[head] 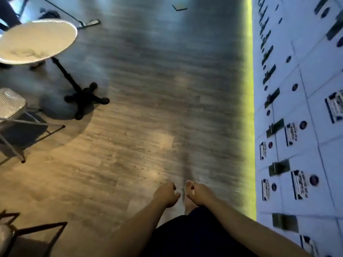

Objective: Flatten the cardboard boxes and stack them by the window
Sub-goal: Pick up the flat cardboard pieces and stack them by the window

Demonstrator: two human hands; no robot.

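Note:
No cardboard box shows clearly in this blurred head view. My left hand (167, 194) and my right hand (197, 191) hang close together low in the middle, over the wooden floor (148, 108). Both have their fingers curled inward, facing each other. A faint thin streak (184, 193) runs between them and up across the floor; I cannot tell whether it is an object they pinch. A small flat square piece (179, 7) lies on the floor far ahead.
A round white table (37, 40) on a black pedestal base (83, 98) stands at the left, with a metal chair (11, 108) beside it and another chair frame (37, 234) at the lower left. White labelled locker panels (300, 127) line the right, above a yellow-green light strip (249, 108).

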